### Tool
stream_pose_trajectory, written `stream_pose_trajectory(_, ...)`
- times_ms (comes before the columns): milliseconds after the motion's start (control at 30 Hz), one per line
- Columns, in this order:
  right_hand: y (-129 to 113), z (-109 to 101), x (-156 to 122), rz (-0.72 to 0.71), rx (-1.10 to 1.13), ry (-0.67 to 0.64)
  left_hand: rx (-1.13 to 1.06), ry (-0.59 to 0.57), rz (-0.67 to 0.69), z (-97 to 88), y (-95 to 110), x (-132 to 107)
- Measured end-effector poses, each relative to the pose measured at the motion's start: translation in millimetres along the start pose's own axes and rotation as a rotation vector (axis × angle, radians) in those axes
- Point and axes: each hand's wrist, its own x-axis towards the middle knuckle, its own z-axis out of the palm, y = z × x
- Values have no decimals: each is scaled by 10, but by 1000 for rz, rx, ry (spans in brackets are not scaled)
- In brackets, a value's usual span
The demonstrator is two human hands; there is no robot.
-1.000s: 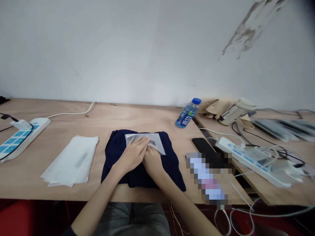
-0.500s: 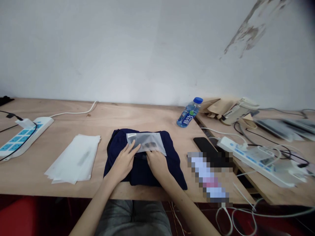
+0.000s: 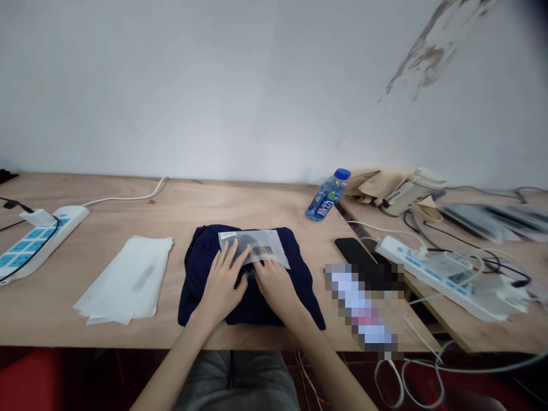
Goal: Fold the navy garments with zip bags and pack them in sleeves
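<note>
Beneath both hands, a folded navy garment (image 3: 201, 257) lies on the plywood table (image 3: 107, 197), with a frosted plastic bag (image 3: 252, 244) on top, its long axis running left to right. The left hand (image 3: 220, 288) and right hand (image 3: 274, 291) lie open and flat (neither grips). Left of the hands sits a stack of frosted bags (image 3: 126, 279); a white wall (image 3: 214, 85) rises beyond.

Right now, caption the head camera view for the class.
Left hand and right hand touch a frosted bag atop folded navy clothing on a wooden table.
</note>
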Motion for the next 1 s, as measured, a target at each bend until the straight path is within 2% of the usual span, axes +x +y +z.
stream_pose_trajectory(67,-42,-82,-165,-25,25,47,16,11,4,33,49,32)
stream_pose_trajectory(167,-148,-158,-421,44,70,121,37,37,-38,88,93,90)
stream_pose_trajectory(300,-257,-129,-607,145,125,119,73,70,-94,107,98,157)
stream_pose_trajectory(500,-224,37,-460,227,54,86,153,19,-72,90,48,208)
stream_pose_trajectory(767,-130,111,-195,189,83,89,160,-4,-12,130,36,268)
stream_pose_trajectory(1000,-262,72,-458,358,128,90,94,77,-92,37,20,134)
